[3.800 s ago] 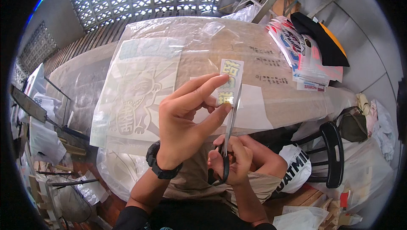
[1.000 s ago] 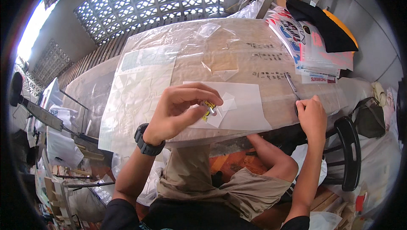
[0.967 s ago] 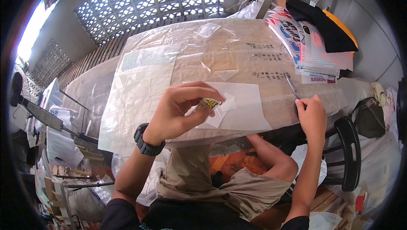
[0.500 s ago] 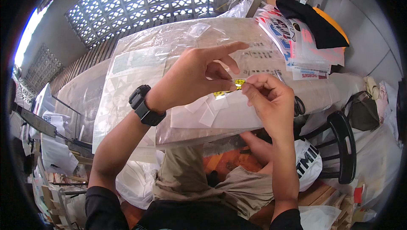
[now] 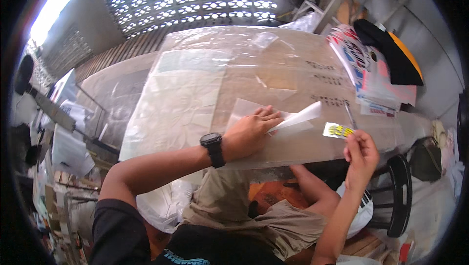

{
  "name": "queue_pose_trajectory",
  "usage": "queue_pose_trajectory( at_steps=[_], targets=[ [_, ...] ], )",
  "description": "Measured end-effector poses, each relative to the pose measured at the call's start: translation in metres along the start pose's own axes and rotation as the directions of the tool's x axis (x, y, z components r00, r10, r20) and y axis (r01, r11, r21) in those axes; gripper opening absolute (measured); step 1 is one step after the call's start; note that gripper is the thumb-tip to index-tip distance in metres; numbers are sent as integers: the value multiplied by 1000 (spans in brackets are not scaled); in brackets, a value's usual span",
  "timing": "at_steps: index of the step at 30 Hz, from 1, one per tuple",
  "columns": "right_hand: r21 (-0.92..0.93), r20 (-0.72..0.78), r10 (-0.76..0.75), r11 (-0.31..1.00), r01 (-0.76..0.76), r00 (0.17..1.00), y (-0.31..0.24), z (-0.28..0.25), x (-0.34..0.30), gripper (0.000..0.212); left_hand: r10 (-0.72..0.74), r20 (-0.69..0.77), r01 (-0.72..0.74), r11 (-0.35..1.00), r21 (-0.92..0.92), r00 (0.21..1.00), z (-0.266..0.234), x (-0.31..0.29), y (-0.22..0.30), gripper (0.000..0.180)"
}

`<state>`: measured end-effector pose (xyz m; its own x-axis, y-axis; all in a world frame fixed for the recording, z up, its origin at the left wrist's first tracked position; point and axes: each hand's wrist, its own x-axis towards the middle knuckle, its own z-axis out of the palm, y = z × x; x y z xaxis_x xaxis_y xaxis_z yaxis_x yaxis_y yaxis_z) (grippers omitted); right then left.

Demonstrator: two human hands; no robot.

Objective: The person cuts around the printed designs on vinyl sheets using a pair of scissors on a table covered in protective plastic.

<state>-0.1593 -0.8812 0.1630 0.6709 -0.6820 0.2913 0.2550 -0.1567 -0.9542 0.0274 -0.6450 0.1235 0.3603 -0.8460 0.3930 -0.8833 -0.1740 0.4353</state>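
My left hand (image 5: 255,130), below a black wristwatch (image 5: 212,148), lies over a white paper sheet (image 5: 299,117) on the table, its fingers stretched out. The sheet's right part curls up off the surface; my palm hides some of it. Between the thumb and fingers of my right hand (image 5: 362,155) is one end of a small pale sticker strip (image 5: 334,129) with yellow and black markings. The strip is raised near the table's front right, apart from the sheet.
Clear plastic covers the table (image 5: 288,143). A large pale sheet (image 5: 171,104) lies at left, and a slim metallic tool (image 5: 350,113) at right. Printed plastic bags (image 5: 364,69) and a black cloth (image 5: 386,52) are stacked at the far right. A black chair (image 5: 403,196) stands front right.
My hands have moved apart. The right one has carried the yellow-marked strip to the right; the left has let go of it and come down on the white sheet, which is now curled.
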Motion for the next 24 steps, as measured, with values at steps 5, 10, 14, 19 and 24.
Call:
queue_pose_trajectory(
  at_steps=[5,10,14,19,24],
  targets=[
    [3,-11,-54,999,54,998,1,9,-13,15,-144,-14,145,984,103,989,-78,-18,-22,36],
    [-109,-82,-141,985,132,987,14,-51,-42,22,-331,-737,231,943,-239,589,-199,-128,16,26],
    [-21,-92,34,999,-36,995,30,-93,-63,28,-414,-910,520,783,-341,28,-186,-279,-17,27],
    [79,-8,85,993,-84,996,41,5,-57,22,-632,-701,943,-228,-241,-332,3,-570,-104,55],
    [-126,-25,-17,992,13,1000,19,49,-51,14,-863,-400,945,-230,-235,-309,98,-581,-133,111]
  ],
)
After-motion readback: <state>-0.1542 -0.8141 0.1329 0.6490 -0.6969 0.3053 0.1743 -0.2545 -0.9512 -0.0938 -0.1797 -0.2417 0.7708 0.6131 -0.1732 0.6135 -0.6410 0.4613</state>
